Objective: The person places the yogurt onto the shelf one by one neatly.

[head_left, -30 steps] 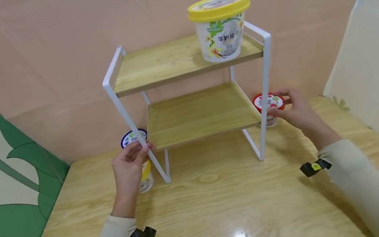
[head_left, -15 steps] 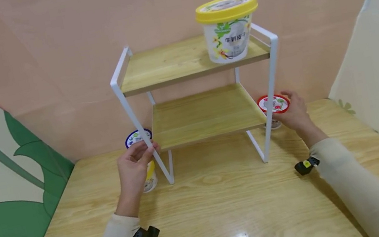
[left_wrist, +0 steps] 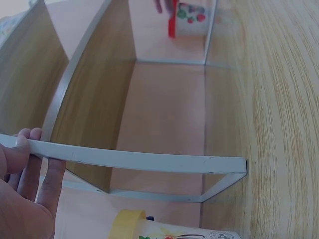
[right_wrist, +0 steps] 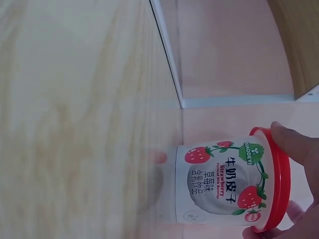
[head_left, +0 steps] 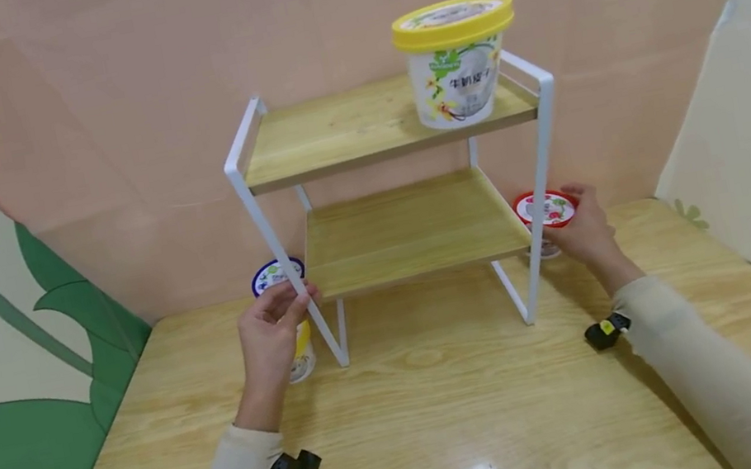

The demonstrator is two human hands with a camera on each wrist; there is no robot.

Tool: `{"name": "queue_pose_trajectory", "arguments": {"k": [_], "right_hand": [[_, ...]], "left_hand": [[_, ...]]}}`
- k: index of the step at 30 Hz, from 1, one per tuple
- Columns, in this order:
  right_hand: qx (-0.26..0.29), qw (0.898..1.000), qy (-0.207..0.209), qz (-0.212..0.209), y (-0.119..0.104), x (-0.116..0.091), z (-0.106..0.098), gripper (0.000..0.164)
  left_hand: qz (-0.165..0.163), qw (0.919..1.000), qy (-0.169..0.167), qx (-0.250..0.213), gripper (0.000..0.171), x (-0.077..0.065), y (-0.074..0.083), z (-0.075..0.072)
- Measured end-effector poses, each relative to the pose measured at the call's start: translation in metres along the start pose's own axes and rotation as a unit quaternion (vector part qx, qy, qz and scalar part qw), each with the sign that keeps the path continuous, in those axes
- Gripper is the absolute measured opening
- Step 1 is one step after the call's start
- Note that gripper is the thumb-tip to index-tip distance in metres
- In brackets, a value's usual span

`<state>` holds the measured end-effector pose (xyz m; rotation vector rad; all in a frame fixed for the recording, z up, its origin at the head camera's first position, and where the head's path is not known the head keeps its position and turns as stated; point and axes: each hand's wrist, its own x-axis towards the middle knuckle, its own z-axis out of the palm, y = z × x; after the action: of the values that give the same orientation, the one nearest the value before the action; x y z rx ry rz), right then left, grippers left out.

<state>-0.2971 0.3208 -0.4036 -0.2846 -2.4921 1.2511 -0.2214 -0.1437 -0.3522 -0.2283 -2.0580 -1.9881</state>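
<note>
White frame (head_left: 269,232) of a two-tier shelf: left hand (head_left: 268,344) pinches its front left leg, thumb against fingers. Right hand (head_left: 588,232) grips the red-lidded tub (right_wrist: 224,181) around its lid; tub upright just outside the shelf's right side, base apparently on the table (head_left: 420,444). Yellow-lidded tub (head_left: 461,77) on the upper board, right end. Likely step: placing or picking up the strawberry tub, shelf braced. Next move probably calls for clean release, or a lift clear of the frame.
</note>
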Motion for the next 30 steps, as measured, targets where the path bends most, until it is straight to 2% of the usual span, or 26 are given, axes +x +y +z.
{"name": "queue_pose_trajectory", "arguments": {"k": [4, 12, 22, 30], "right_hand": [[-0.001, 1.000, -0.015, -0.004, -0.001, -0.001, -0.003, 0.093], [-0.054, 0.998, -0.033, -0.022, -0.003, -0.011, -0.011, 0.093], [-0.105, 0.993, -0.029, -0.037, -0.003, -0.026, -0.022, 0.099], [-0.110, 0.993, -0.038, -0.035, -0.004, -0.035, -0.025, 0.099]], "left_hand": [[0.001, 1.0000, 0.000, 0.009, 0.024, -0.002, 0.001, -0.001], [0.007, 1.0000, -0.001, 0.005, 0.023, -0.001, 0.001, -0.001], [0.026, 0.9987, -0.010, -0.042, 0.023, 0.000, -0.002, 0.005], [0.018, 0.9997, -0.002, -0.019, 0.023, -0.001, 0.000, 0.001]]}}
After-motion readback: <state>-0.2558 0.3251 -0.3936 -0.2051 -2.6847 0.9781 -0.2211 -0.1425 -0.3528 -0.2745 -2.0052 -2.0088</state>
